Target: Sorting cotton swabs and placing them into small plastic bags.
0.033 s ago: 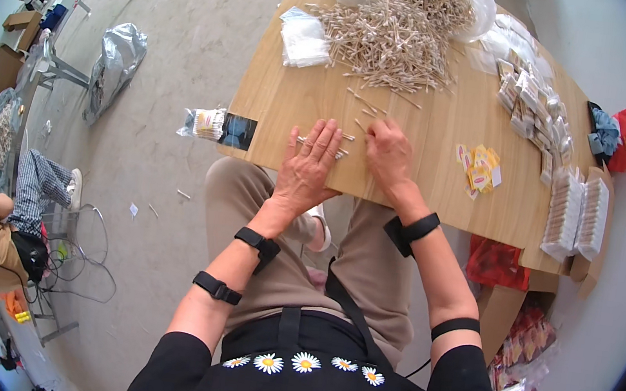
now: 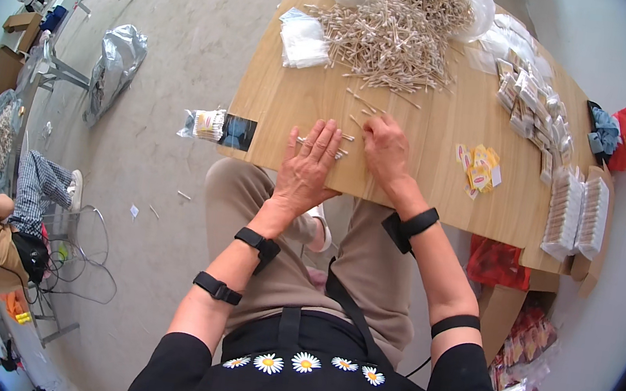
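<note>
Both hands down near the front edge of the tabletop (image 2: 277,104). Left hand (image 2: 309,167) lies flat, fingers spread, pressing a few thin wooden sticks (image 2: 341,150) against the surface; no closed grip, just palm cover. Right hand (image 2: 386,148) sits just beside it, fingers curled over loose sticks; can't tell if anything is pinched. Nothing has shifted versus the earlier frame: same pose. Main stick pile (image 2: 389,39) sits farther back on the tabletop, yellow packets (image 2: 479,166) right of the right hand.
</note>
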`<control>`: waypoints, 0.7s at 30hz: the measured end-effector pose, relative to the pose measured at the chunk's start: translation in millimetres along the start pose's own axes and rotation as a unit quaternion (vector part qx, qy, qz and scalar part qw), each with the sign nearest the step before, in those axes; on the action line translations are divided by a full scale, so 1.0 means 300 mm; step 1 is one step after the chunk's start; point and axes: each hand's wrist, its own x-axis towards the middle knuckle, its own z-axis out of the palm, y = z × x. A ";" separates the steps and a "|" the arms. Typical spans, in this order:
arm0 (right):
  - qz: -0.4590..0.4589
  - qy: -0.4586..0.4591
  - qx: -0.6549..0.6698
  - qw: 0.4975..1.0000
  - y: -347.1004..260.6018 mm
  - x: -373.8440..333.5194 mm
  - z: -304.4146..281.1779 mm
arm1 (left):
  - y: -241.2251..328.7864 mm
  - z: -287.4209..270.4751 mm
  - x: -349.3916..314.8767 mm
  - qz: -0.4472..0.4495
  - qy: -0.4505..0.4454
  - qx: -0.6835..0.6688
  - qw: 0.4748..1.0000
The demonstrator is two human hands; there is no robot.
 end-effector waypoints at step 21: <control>0.014 0.058 0.035 0.998 -0.100 0.019 0.066 | 0.004 -0.004 0.000 -0.006 -0.004 -0.013 1.000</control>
